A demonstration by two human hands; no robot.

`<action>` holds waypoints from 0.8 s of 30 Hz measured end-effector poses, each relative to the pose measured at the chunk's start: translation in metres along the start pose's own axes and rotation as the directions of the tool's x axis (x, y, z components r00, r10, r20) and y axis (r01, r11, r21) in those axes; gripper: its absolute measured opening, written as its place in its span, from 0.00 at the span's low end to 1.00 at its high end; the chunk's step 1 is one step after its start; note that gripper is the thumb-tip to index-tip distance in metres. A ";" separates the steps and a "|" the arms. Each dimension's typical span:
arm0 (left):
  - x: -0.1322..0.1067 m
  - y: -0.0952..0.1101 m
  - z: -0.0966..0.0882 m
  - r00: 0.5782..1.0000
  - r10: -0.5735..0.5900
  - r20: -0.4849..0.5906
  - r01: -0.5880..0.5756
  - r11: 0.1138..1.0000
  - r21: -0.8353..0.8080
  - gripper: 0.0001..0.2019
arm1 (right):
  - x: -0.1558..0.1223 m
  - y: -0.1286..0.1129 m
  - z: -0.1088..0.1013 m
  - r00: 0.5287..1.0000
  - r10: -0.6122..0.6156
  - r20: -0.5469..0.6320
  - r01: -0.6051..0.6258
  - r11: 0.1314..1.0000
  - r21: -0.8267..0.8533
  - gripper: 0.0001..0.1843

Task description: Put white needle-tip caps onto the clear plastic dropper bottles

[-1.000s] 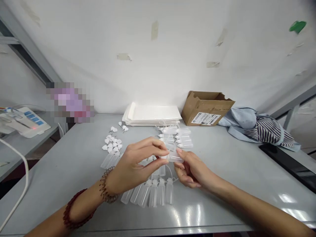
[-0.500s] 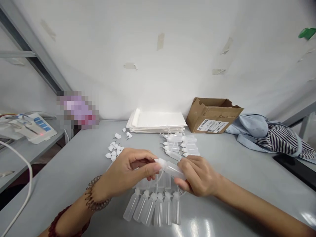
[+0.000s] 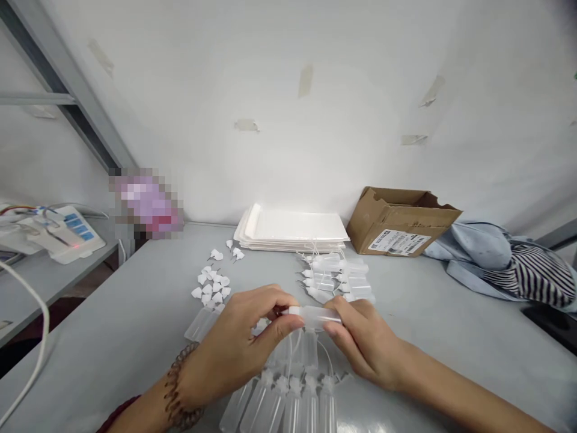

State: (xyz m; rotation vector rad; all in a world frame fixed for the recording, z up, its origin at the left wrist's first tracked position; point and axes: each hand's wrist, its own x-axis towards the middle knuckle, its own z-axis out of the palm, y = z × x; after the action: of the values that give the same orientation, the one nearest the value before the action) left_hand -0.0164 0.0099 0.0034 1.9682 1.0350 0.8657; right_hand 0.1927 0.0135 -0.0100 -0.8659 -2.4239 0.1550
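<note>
Between my two hands a clear plastic squeeze bottle (image 3: pixel 314 316) lies level above the table. My left hand (image 3: pixel 259 337) pinches the white cap (image 3: pixel 294 311) at its neck with thumb and fingers. The bottle's base end is gripped by my right hand (image 3: pixel 367 340). Below my hands stretches a row of clear bottles (image 3: pixel 293 406) with white tops, and more bottles (image 3: pixel 306 349) lie behind it, partly covered by my hands. Loose white needle-tip caps (image 3: pixel 211 285) are scattered left of my left hand. Capped bottles (image 3: pixel 322 281) lie in a group beyond my right hand.
A stack of white flat packets (image 3: pixel 293 228) lies against the wall, beside an open cardboard box (image 3: pixel 401 222). Striped and light-blue fabric (image 3: pixel 518 264) and a black phone-like object (image 3: pixel 552 331) are at right. A white cable (image 3: pixel 38 349) hangs at left, near a white device (image 3: pixel 76 234).
The held bottle has turned from slanted to nearly level. My left fingers have closed further over its cap. The whole view has shifted slightly.
</note>
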 end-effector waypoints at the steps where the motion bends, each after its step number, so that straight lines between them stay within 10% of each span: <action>1: 0.000 -0.001 0.001 0.997 0.066 -0.041 -0.063 0.996 0.061 0.09 | 0.000 -0.001 -0.002 0.991 0.095 0.090 -0.104 0.989 0.102 0.20; 3: -0.001 -0.001 0.002 0.990 0.123 -0.072 -0.116 0.988 0.101 0.08 | -0.001 -0.001 -0.005 0.975 0.146 0.166 -0.173 0.970 0.168 0.20; 8: 0.001 0.002 0.002 1.000 -0.014 -0.006 0.014 1.000 -0.015 0.12 | -0.001 0.010 -0.005 0.951 -0.290 -0.111 0.252 0.930 -0.267 0.16; 13: 0.001 0.001 0.003 0.993 -0.106 0.058 0.112 0.987 -0.114 0.16 | 0.000 0.013 -0.003 0.908 -0.404 -0.113 0.329 0.853 -0.405 0.12; 19: -0.005 -0.002 0.010 0.995 0.098 0.013 -0.097 0.993 -0.070 0.08 | -0.008 -0.001 0.003 0.994 0.025 -0.103 -0.007 0.984 0.179 0.15; 24: -0.004 -0.009 0.012 0.905 0.416 -0.089 -0.391 0.895 0.215 0.04 | -0.007 -0.010 0.009 0.857 0.421 0.299 -0.491 0.486 0.723 0.20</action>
State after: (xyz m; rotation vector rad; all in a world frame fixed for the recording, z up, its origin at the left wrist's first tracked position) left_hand -0.0118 0.0065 -0.0115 2.3686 0.8141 1.1709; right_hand 0.1871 0.0014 -0.0178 -1.0333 -1.7776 1.3795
